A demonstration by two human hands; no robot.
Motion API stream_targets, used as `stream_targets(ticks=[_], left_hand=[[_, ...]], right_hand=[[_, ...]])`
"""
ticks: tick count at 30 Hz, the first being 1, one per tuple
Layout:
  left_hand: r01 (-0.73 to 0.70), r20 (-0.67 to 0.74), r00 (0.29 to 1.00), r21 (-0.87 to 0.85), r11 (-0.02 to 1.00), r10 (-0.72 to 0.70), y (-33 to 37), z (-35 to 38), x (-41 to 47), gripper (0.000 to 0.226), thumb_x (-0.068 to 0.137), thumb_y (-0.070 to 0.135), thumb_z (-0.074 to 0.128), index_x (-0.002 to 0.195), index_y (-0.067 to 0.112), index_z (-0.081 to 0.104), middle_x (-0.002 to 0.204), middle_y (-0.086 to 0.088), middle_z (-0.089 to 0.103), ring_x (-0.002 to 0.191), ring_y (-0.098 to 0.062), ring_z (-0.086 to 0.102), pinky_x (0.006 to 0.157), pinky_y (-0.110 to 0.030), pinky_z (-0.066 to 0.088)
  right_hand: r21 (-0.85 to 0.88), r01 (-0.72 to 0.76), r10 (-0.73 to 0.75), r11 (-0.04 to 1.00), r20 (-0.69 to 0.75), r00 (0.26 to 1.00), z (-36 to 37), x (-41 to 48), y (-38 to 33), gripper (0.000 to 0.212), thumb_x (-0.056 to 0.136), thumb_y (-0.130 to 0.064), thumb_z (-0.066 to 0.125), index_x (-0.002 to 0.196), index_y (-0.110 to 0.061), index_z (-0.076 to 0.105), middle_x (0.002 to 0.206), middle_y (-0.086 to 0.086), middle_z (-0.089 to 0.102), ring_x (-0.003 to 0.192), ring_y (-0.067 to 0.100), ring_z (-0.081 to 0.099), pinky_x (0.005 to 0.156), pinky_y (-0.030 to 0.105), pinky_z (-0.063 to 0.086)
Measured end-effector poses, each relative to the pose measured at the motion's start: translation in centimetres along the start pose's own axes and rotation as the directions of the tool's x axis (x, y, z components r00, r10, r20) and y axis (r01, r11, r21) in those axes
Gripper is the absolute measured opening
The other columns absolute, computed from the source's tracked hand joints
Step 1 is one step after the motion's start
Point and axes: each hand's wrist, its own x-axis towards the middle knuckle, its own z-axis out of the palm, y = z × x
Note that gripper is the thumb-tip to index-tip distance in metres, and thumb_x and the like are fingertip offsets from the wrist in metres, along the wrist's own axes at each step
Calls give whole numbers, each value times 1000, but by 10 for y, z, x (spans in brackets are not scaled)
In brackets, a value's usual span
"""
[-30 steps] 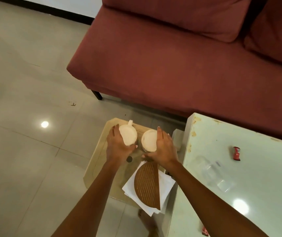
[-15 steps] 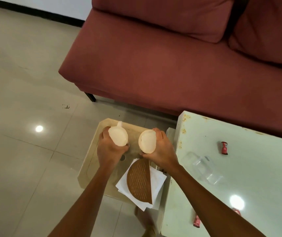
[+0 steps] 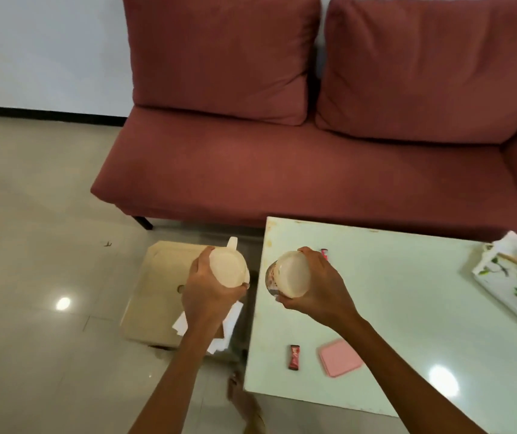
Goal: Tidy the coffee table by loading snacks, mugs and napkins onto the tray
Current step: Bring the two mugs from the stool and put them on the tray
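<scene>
Head view: mugs [image 3: 229, 267] (table edge [image 3: 258, 296] between)

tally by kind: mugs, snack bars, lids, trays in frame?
Mugs: 2, one in the left hand, one in the right hand
Red snack bars: 2
Pink lid: 1
Floral tray: 1
Total: 6

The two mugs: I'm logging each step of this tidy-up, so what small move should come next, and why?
Probably carry both to the right and set them on the floral tray. The left hand holds one mug over the low wooden stand, the right hand holds the patterned mug above the table edge, and the tray lies at the table's far right.
</scene>
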Motion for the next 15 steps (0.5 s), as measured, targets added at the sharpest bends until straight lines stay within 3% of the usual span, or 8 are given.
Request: stream_targets(ticks=[6, 10, 15], left_hand=[[-75, 16, 997, 36, 997, 75, 98, 46, -104, 89, 51, 41, 85, 128, 22, 43, 120, -2, 60, 103, -23, 56, 71, -26, 40], [-85, 101, 991, -48, 995, 89, 152, 89, -157, 90, 52, 35, 86, 129, 21, 42, 123, -4, 58, 108, -26, 54, 82, -35, 49], [-157, 150, 975, -52, 986, 163, 211, 147, -201, 89, 51, 38, 86, 128, 23, 42, 121, -1, 59, 106, -22, 55, 79, -32, 47]], right_hand=[[33, 6, -5, 999, -14, 1000, -97, -85, 76, 94, 53, -44, 83, 130, -23, 34, 129, -6, 48, 107, 15, 50, 80, 22, 39], [0, 34, -34, 999, -20, 999, -157, -132, 127, 90, 52, -46, 82, 126, -26, 34, 124, -7, 49, 95, 9, 45, 74, 23, 40], [-14, -19, 18, 1000, -82, 996, -214, -181, 192, 91, 53, -48, 80, 127, -25, 34, 126, -6, 48, 99, 12, 48, 75, 23, 40]])
